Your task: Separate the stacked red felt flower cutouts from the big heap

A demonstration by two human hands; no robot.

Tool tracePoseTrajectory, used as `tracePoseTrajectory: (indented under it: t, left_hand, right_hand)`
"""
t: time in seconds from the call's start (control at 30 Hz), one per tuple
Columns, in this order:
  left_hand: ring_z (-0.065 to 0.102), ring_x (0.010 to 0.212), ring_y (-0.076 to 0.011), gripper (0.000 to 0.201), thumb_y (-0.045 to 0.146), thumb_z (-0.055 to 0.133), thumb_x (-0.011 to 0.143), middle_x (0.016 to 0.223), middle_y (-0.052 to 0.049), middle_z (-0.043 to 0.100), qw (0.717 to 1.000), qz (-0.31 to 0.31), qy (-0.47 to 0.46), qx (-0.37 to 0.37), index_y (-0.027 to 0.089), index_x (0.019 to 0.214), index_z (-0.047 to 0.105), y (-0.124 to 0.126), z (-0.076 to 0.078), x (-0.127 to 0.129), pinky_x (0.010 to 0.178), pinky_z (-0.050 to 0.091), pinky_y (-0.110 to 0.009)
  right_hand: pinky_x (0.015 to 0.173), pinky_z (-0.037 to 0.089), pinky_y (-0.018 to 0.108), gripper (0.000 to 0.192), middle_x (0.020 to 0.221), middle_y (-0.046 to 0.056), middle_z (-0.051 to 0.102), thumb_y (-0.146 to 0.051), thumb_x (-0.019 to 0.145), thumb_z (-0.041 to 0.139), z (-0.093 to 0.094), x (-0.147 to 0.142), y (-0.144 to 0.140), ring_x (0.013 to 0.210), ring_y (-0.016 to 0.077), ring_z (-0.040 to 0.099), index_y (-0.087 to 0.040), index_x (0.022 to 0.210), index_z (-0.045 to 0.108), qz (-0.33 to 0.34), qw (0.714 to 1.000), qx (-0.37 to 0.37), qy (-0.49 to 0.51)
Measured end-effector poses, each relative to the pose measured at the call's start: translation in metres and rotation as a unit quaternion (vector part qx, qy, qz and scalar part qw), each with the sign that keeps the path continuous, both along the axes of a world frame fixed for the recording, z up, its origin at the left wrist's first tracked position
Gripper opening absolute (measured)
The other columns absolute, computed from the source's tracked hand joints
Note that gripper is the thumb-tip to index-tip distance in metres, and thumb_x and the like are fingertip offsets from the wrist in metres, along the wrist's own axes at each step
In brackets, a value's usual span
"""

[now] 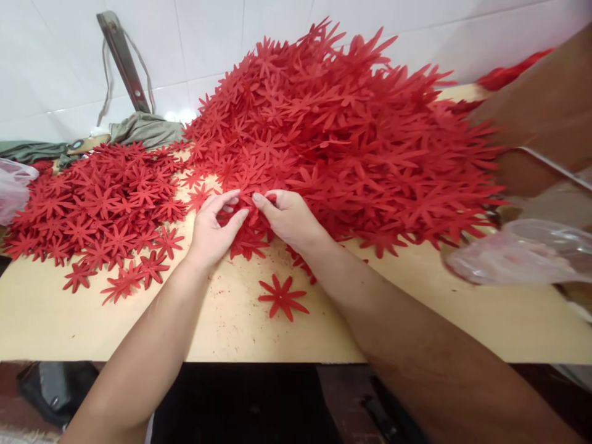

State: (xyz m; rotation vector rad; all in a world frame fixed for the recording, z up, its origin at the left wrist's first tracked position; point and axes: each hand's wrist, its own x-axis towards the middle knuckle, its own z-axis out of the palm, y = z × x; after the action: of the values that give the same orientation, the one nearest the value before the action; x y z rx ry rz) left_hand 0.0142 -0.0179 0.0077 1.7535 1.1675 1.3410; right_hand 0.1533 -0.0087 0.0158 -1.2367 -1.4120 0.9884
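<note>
My left hand [215, 228] is at the front edge of the large heap of red petal-shaped flower cutouts [324, 135]. Its thumb and fingers are curled together around part of a red flower cutout, though the exact contact is hard to see against the red behind. Close beside it, my right hand [291, 217] pinches red petals between thumb and forefinger, with a bit of red showing past the knuckle. A single red flower [282, 298] with several narrow petals lies flat on the table, nearer to me than both hands.
A smaller heap of red flowers [106, 203] covers the table's left side. The pale tabletop [296, 345] carries red crumbs. Clear plastic bags [522, 253] and brown cardboard [536, 111] stand at right. Behind are grey cloth [145, 129], a metal bar [123, 61] and a tiled wall.
</note>
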Motion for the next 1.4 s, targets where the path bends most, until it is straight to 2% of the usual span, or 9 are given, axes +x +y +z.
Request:
tracePoseTrajectory:
  t: [0.17,0.33,0.53,0.6,0.73,0.87,0.93,1.23,1.4]
  left_hand:
    - [0.058,0.085,-0.0116,0.030,0.025,0.066,0.072,0.099,-0.005,0.061,1.000,-0.028,0.010,-0.005,0.019,0.102,0.065,-0.004,0.001,0.003,0.081,0.048,-0.026]
    - [0.059,0.083,-0.0131,0.012,0.019,0.060,0.076,0.087,-0.004,0.064,0.997,0.044,0.062,0.011,0.019,0.084,0.068,0.002,-0.002,-0.001,0.085,0.047,-0.030]
    - [0.054,0.093,-0.0175,0.008,0.021,0.057,0.078,0.091,-0.004,0.062,0.970,0.085,0.191,0.125,0.021,0.077,0.065,0.003,0.001,-0.010,0.091,0.041,-0.034]
    - [0.054,0.088,-0.0164,0.009,0.021,0.052,0.080,0.086,-0.004,0.060,0.974,0.092,0.163,0.124,0.019,0.076,0.060,0.004,0.000,-0.008,0.087,0.042,-0.032]
    - [0.052,0.073,-0.0117,0.008,0.018,0.046,0.083,0.074,0.000,0.054,0.992,0.126,0.002,0.027,0.019,0.075,0.050,0.010,-0.004,-0.007,0.075,0.043,-0.025]
    - [0.049,0.067,-0.0087,0.013,0.012,0.046,0.083,0.070,0.002,0.050,0.968,0.220,-0.116,-0.042,0.018,0.071,0.044,0.018,0.000,-0.016,0.073,0.043,-0.022]
    - [0.049,0.065,-0.0080,0.012,0.012,0.047,0.082,0.069,0.003,0.050,0.960,0.230,-0.145,-0.061,0.018,0.072,0.045,0.021,0.003,-0.020,0.072,0.043,-0.021]
    - [0.057,0.070,-0.0084,0.012,0.006,0.053,0.075,0.075,0.001,0.060,0.983,0.125,-0.128,-0.053,0.017,0.078,0.055,0.019,-0.001,-0.013,0.074,0.047,-0.022]
    - [0.058,0.070,-0.0093,0.010,0.010,0.053,0.075,0.077,-0.001,0.063,0.986,0.129,-0.094,-0.041,0.017,0.080,0.059,0.021,-0.006,-0.017,0.073,0.048,-0.023]
  right_hand:
    - [0.051,0.026,0.025,0.035,0.049,-0.005,0.037,-0.038,0.080,0.055,-0.002,-0.001,-0.002,0.050,0.0064,0.032,-0.017,0.053,0.044,-0.003,1.000,0.004,-0.028]
    - [0.050,0.028,0.026,0.055,0.053,-0.005,0.031,-0.072,0.072,0.043,-0.005,-0.008,-0.006,0.050,0.0073,0.030,-0.021,0.055,0.032,0.058,0.998,-0.007,0.026]
    - [0.049,0.030,0.025,0.052,0.054,-0.005,0.037,-0.069,0.072,0.049,-0.002,-0.011,-0.012,0.050,0.0069,0.034,-0.020,0.059,0.037,0.121,0.992,-0.010,0.035]
    - [0.051,0.030,0.025,0.045,0.053,-0.005,0.040,-0.060,0.074,0.054,-0.001,-0.011,-0.013,0.051,0.0069,0.035,-0.020,0.061,0.040,0.135,0.990,-0.006,0.032]
    - [0.051,0.030,0.024,0.026,0.054,-0.007,0.042,-0.040,0.075,0.060,0.000,-0.011,-0.015,0.050,0.0063,0.035,-0.018,0.068,0.048,0.145,0.989,-0.020,0.034]
    - [0.048,0.027,0.024,0.021,0.050,-0.007,0.038,-0.032,0.075,0.058,0.000,-0.011,-0.014,0.046,0.0058,0.031,-0.019,0.064,0.047,0.141,0.989,-0.040,0.037]
    - [0.047,0.026,0.024,0.024,0.049,-0.008,0.036,-0.034,0.075,0.059,0.000,-0.011,-0.014,0.045,0.0058,0.030,-0.019,0.062,0.045,0.132,0.990,-0.040,0.042]
    - [0.050,0.034,0.024,0.037,0.054,-0.003,0.046,-0.051,0.071,0.062,0.002,-0.007,-0.012,0.050,0.0068,0.037,-0.017,0.061,0.051,0.074,0.995,-0.033,0.061]
    - [0.054,0.038,0.024,0.037,0.057,-0.001,0.052,-0.051,0.067,0.066,0.000,-0.006,-0.009,0.054,0.0085,0.043,-0.017,0.060,0.054,0.057,0.993,-0.039,0.100]
